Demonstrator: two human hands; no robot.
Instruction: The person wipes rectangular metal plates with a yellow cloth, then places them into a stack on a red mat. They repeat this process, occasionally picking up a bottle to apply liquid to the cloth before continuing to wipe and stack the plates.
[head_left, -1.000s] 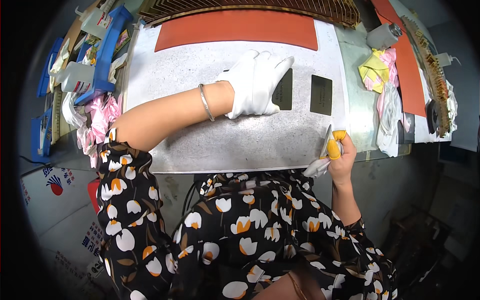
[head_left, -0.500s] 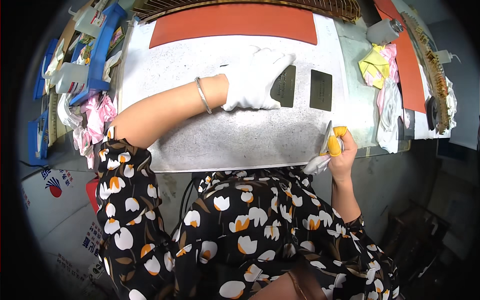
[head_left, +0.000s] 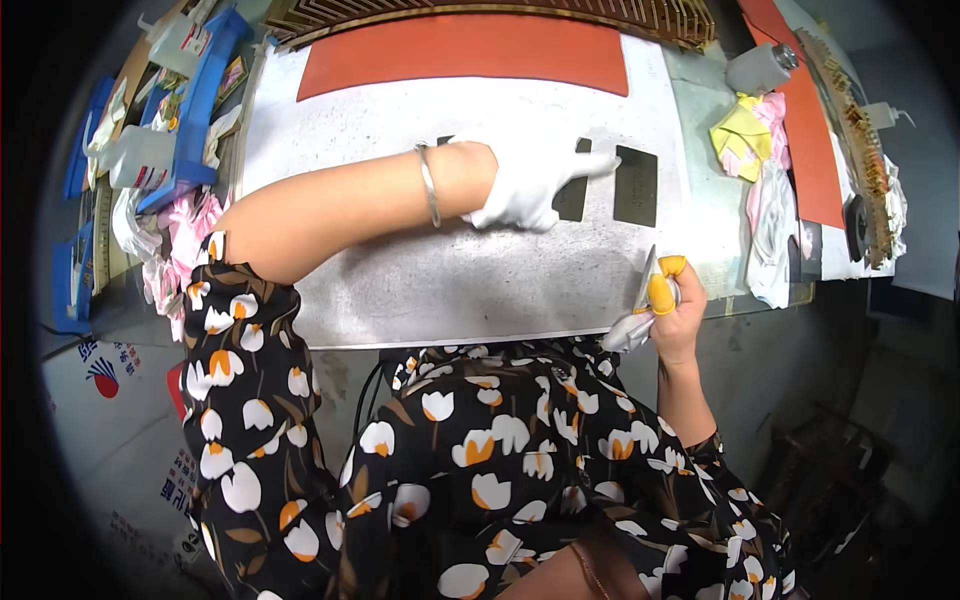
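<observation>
Left hand, gloved presumably against smudges, lies open, dark plate partly beneath; right hand grips pointed tool, tip forward.

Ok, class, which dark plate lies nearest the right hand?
The rightmost dark plate, just beyond the right hand. It shows almost whole, while the neighbouring plate lies farther left, partly hidden by the gloved left hand.
</observation>
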